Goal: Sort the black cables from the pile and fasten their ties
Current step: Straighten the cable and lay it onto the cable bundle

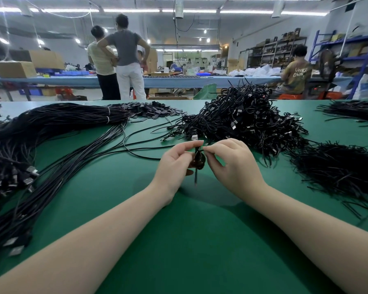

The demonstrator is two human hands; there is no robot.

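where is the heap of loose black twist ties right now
In the head view, the heap of loose black twist ties lies on the green table at the right, beside the right hand and just nearer than the tangled pile of coiled black cables.

Only 1 legible text: pale block letters on the back of an olive T-shirt (298, 76), worn by a seated person at the far right. Reads roughly "UNK" over "OWN", the line ends lost in folds. No other readable labels, brands or numbers anywhere.
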